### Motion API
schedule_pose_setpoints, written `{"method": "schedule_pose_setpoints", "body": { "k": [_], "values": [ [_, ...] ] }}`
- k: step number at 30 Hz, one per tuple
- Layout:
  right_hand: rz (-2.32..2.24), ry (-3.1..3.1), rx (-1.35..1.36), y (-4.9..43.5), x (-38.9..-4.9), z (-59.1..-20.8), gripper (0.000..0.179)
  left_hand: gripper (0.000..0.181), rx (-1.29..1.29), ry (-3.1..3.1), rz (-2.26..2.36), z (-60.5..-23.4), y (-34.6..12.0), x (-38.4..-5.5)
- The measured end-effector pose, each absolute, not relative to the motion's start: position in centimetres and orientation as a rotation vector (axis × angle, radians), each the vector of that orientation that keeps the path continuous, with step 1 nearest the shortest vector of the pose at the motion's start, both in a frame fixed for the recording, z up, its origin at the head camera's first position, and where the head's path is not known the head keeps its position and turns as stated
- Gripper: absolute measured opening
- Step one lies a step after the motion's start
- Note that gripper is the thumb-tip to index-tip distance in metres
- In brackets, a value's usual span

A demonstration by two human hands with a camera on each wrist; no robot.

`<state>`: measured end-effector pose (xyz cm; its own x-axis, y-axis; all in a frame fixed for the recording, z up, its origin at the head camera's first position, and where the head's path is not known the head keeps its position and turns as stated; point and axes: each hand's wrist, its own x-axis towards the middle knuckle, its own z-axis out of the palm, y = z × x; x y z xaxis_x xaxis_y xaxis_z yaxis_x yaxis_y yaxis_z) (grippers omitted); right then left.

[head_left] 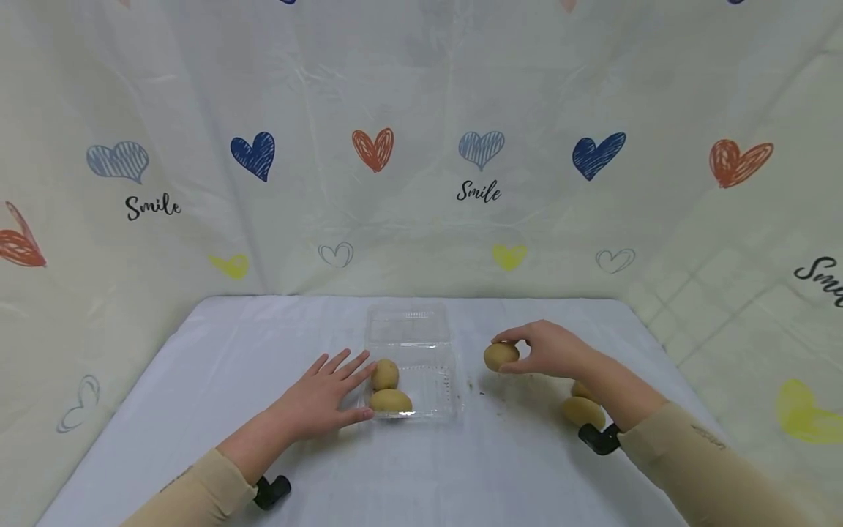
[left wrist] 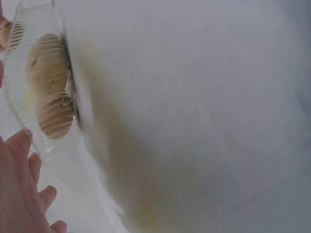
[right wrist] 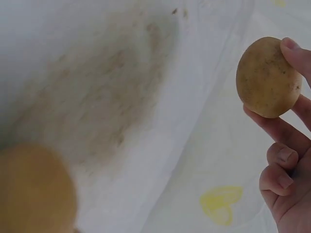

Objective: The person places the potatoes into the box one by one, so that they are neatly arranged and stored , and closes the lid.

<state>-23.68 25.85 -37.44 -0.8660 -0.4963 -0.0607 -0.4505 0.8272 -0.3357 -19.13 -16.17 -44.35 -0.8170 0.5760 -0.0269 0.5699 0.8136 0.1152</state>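
Observation:
My right hand (head_left: 549, 350) pinches a potato (head_left: 500, 356) between thumb and fingers, to the right of a clear plastic clamshell box (head_left: 431, 410). In the right wrist view that potato (right wrist: 266, 77) shows small dark specks on its skin. The box has its lid (head_left: 407, 324) folded back, away from me. Inside it, along the left side, lie two potatoes, a rear one (head_left: 385, 374) and a front one (head_left: 391, 400). My left hand (head_left: 326, 399) has its fingers spread, fingertips right at the box's left edge. Through the ribbed wall, the left wrist view shows the front potato (left wrist: 47, 68).
More potatoes (head_left: 583, 413) lie on the white-covered table (head_left: 230, 380) beneath my right forearm. Small dirt crumbs (head_left: 481, 394) are scattered between them and the box. A curtain printed with hearts (head_left: 372, 150) hangs behind the table.

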Motion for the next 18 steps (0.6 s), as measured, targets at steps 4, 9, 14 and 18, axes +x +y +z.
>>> {"method": "schedule_pose_setpoints", "body": {
  "k": [4,9,14,18],
  "values": [
    [-0.479,2.854,-0.830,23.5,-24.0,-37.1,0.047,0.086,0.919,2.936,0.149,-44.3,-16.1,-19.2],
    [-0.460,2.822,-0.951,20.4,-24.6,-37.2,0.046,0.085,0.916,2.938,0.168,-44.3,-16.2,-19.2],
    [-0.428,2.778,-1.006,17.8,-24.7,-37.8,0.047,0.085,0.935,2.929,0.181,-44.1,-16.1,-19.1],
    [-0.372,2.753,-1.072,16.0,-24.8,-38.3,0.047,0.085,0.929,2.925,0.178,-43.9,-16.0,-19.0]
  ]
}}
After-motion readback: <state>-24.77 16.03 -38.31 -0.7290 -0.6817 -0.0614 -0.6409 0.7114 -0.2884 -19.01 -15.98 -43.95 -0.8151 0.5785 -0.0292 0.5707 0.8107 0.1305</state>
